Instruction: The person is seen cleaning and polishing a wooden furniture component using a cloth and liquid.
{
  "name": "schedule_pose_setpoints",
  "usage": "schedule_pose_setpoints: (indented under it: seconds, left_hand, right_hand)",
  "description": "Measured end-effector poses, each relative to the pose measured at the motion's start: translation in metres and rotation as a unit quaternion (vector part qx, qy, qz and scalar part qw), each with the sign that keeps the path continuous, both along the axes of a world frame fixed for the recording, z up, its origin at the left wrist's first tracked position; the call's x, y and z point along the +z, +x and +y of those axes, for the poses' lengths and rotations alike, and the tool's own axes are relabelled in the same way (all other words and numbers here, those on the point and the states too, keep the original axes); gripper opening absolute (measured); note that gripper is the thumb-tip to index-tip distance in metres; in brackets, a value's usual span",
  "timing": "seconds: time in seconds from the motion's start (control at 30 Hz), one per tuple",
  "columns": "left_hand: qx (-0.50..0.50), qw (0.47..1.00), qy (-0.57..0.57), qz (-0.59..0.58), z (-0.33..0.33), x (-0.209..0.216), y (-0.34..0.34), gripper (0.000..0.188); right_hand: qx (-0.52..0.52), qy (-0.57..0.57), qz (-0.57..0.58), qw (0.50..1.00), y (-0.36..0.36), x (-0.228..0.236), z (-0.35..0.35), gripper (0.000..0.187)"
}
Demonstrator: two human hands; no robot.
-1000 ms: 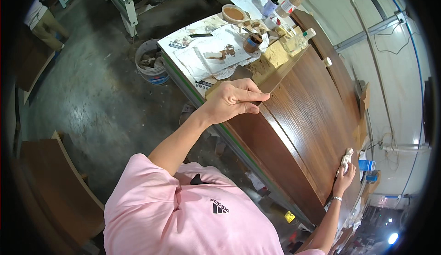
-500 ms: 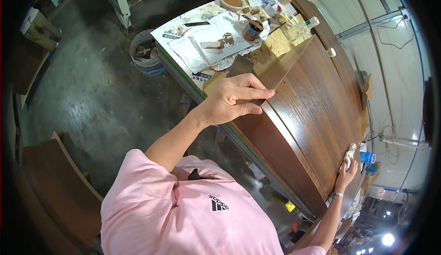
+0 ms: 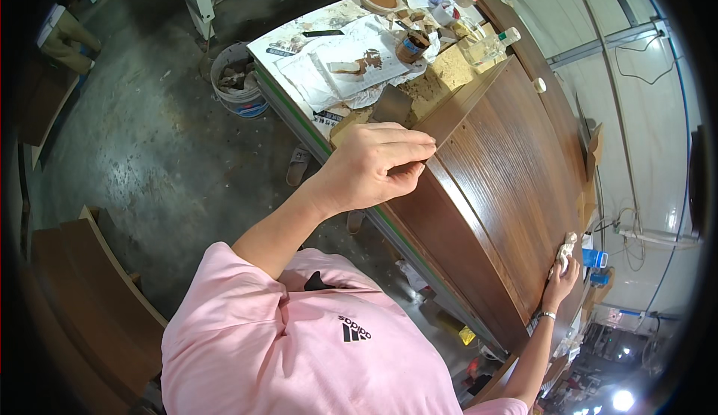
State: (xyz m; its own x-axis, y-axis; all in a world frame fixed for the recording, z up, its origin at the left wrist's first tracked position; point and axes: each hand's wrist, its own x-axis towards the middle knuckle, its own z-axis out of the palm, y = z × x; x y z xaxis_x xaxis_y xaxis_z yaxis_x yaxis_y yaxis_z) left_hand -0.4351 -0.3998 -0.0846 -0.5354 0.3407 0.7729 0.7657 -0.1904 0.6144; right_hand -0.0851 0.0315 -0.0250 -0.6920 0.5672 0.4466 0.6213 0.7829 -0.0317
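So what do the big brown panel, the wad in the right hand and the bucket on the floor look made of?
Brown panel: seemingly wood or veneer, glossy, grain lines showing. Wad in the right hand: probably cloth or paper, pale and crumpled. Bucket: likely white plastic, grimy.

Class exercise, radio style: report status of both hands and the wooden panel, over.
Left hand pinched on the near edge of the dark wooden panel. Right hand presses a pale cloth on the far end. Panel face bare between them.

Left hand (image 3: pixel 378 164) curled on near edge of dark wood panel (image 3: pixel 501 183), fingers pressed together there. Right hand (image 3: pixel 562 269) holds white rag (image 3: pixel 566 248) on panel's far edge. Desk (image 3: pixel 299 41) beyond: papers, jars, bottles. Bucket (image 3: pixel 235 86) on floor.
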Motion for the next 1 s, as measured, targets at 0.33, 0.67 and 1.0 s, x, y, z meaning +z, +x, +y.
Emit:
schedule_pose_setpoints:
  seconds: [0.33, 0.67, 1.0]
  left_hand:
    - [0.032, 0.999, 0.023, -0.027, 0.002, -0.01, 0.006, 0.02]
    - [0.036, 0.997, 0.042, -0.057, 0.005, -0.008, 0.014, 0.017]
    - [0.101, 0.99, 0.083, -0.058, 0.017, -0.012, 0.024, 0.018]
  right_hand:
    - [-0.004, 0.007, -0.001, 1.0, -0.002, -0.001, -0.001, 0.024]
    - [-0.001, 0.014, -0.005, 1.0, -0.001, -0.001, 0.001, 0.024]
    - [-0.006, 0.014, -0.004, 1.0, -0.003, -0.001, -0.001, 0.024]
